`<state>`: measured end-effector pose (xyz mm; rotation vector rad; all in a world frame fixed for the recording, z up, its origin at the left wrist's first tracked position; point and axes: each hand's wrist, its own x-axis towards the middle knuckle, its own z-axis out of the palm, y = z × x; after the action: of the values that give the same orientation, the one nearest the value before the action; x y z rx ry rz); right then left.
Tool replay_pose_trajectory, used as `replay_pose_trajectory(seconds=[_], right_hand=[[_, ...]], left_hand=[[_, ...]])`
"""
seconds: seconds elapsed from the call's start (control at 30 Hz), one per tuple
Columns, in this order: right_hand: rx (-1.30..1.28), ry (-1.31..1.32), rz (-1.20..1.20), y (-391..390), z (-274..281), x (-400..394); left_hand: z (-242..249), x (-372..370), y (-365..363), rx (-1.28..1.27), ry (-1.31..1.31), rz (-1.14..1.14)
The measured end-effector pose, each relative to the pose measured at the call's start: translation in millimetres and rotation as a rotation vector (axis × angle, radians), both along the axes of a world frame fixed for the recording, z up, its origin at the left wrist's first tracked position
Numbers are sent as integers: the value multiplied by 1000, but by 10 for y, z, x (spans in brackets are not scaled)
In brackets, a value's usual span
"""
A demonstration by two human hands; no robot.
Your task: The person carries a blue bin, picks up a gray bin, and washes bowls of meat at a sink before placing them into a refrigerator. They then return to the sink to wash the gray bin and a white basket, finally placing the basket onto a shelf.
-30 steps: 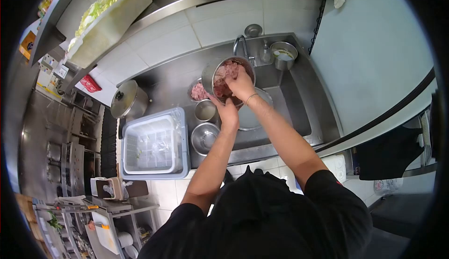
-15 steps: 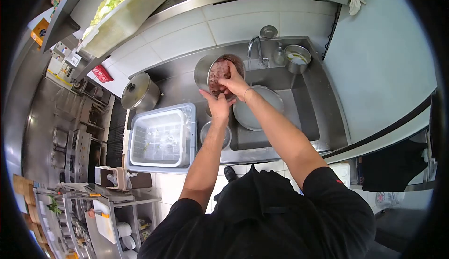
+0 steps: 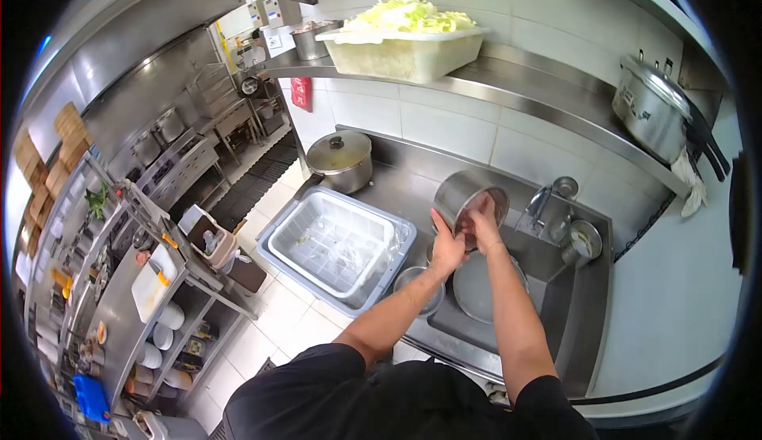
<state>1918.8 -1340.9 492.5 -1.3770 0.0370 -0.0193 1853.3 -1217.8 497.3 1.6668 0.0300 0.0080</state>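
A metal pot [image 3: 458,195] is held tilted over the sink, its mouth turned toward me and to the right. My left hand [image 3: 448,243] grips the pot near its lower rim, thumb along the outer wall. Inside the mouth, my right hand [image 3: 482,224] is curled against reddish raw meat, which it now mostly hides. Below the hands, a round metal lid or tray [image 3: 480,293] lies in the sink basin [image 3: 548,293]. A metal bowl [image 3: 421,289] stands just left of it.
Left of the sink are a white basket [image 3: 329,253] in a grey-blue tub [image 3: 353,306] and a lidded pot [image 3: 341,162]. The faucet [image 3: 536,206] and a small pot [image 3: 583,241] are at right. Overhead, a shelf [image 3: 540,106] holds shredded cabbage [image 3: 409,16] and a pressure cooker [image 3: 651,110].
My view has swung left and up, showing more of the shelf and kitchen. The pot's mouth has turned, and less meat shows. Both hands stay at the pot.
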Motion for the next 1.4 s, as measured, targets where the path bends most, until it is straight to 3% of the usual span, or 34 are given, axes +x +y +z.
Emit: replay_pose_trajectory(seconds=[0.27,0.4,0.5,0.67,0.77,0.93,1.03,1.2,1.4], right_hand=[[144,108,124,-165,-320,76],[389,99,120,-19,-247,-58],[376,126,49,32,-232,-106],[477,87,201,-62,-504,42],[273,208,65,67,-59,-248],[-105,172,33,104,-141,-252],[-96,24,-46,189,-265,-232],[-47,130,-12,252,-249,-498],[152,196,41,319,-415,-832]], left_hand=[[-127,50,146,164,30,-34],[-363,190,150,143,21,-1],[-325,116,158,29,-32,7],[-465,188,268,-198,48,-87],[-496,219,322,-313,115,-57],[-413,158,469,-300,157,-48],[-310,70,573,-168,97,-49],[-276,-2,794,-9,-42,56],[-345,54,1082,99,8,183]])
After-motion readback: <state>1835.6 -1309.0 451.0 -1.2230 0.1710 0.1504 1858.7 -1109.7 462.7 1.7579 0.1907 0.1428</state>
